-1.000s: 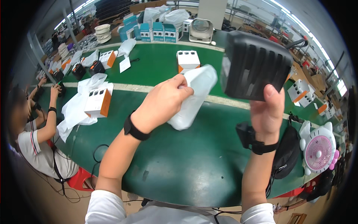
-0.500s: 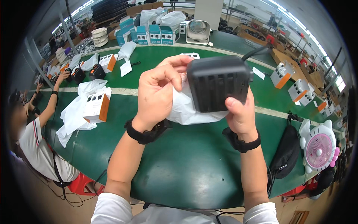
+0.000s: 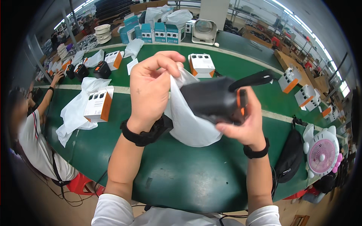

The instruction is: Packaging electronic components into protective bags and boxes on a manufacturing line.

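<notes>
My left hand (image 3: pixel 149 92) is closed, its thumb and fingers pinching the upper edge of a white plastic bag (image 3: pixel 193 133). From the other side my right hand (image 3: pixel 250 122) grips a black box-shaped device (image 3: pixel 211 97) by its orange-trimmed end. The device lies on its side, with its far end at the bag's mouth and partly behind the plastic; how deep it sits is hidden. A black strap (image 3: pixel 254 80) sticks out above my right fingers. The device is smeared by motion. Both hands are above the green table (image 3: pixel 181 177).
A white-and-orange box (image 3: pixel 97 107) lies on the left beside another white bag (image 3: pixel 71 120); a similar box (image 3: pixel 201 64) stands ahead. Several black devices (image 3: pixel 102 70) are farther left, near a co-worker's arm (image 3: pixel 46 103). A black pouch (image 3: pixel 289 156) and a pink-and-white fan (image 3: pixel 321 154) are at right.
The device has turned from upright, ribbed face showing, onto its side, with its end toward the bag. The bag now hangs lower and wider, and its edge is lifted by my left hand.
</notes>
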Demonstrator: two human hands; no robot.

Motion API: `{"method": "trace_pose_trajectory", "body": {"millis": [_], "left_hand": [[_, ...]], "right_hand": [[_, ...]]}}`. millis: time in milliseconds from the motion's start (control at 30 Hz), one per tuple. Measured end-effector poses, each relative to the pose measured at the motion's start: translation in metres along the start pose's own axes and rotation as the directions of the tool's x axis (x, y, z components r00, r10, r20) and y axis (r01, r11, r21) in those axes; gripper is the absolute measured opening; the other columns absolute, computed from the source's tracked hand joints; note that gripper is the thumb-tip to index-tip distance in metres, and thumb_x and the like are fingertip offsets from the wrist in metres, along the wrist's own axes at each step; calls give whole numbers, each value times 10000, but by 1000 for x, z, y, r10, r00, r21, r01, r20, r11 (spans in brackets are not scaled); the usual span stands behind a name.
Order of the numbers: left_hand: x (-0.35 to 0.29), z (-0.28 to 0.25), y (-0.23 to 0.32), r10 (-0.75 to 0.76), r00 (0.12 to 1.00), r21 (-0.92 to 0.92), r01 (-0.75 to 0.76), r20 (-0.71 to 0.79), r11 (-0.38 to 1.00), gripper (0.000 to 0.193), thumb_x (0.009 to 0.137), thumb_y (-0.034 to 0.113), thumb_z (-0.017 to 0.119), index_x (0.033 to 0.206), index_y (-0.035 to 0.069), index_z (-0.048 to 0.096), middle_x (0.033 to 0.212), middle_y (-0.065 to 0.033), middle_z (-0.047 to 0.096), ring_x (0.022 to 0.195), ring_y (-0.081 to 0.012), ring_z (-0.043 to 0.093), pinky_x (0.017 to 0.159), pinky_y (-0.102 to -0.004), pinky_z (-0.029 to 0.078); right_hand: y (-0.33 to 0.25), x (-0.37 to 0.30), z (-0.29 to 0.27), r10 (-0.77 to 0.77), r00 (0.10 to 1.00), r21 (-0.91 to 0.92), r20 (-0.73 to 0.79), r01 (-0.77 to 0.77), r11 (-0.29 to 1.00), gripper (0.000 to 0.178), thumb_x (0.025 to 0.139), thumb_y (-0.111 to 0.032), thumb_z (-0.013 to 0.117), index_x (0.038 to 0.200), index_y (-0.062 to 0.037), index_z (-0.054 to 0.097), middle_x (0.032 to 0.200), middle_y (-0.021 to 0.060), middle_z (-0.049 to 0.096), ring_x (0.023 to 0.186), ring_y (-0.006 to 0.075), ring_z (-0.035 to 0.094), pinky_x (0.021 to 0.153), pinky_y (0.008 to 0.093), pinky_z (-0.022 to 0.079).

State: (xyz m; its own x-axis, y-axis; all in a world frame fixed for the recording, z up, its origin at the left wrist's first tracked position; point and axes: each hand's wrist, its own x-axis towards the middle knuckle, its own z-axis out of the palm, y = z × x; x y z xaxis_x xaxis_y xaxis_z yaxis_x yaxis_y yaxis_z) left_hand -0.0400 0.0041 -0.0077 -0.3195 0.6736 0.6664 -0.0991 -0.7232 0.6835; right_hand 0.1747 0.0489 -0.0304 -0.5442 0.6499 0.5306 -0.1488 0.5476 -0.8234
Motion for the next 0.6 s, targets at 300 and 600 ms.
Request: {"method": "trace_pose_trajectory", "body": {"millis": [300,600], "left_hand": [[-42,48,15,361,812,415,-554,458,722,97,710,-51,607,685,42,609,904,-75,605,831,-236,576,773,-331,466],[-39,45,-7,581,746,575,-645,327,504,630,664,330,824,1111,13,514,1165,-226,479,1008,-328,516,845,-395,445]], "right_hand": [[19,3,20,-160,987,-432,17,152,889,600,577,-312,800,970,-23,451,842,116,569,768,190,571,695,324,468],[46,-12,12,-189,833,-119,-520,148,982,392,856,-179,663,1166,24,535,1094,119,590,946,192,568,835,341,459]]}}
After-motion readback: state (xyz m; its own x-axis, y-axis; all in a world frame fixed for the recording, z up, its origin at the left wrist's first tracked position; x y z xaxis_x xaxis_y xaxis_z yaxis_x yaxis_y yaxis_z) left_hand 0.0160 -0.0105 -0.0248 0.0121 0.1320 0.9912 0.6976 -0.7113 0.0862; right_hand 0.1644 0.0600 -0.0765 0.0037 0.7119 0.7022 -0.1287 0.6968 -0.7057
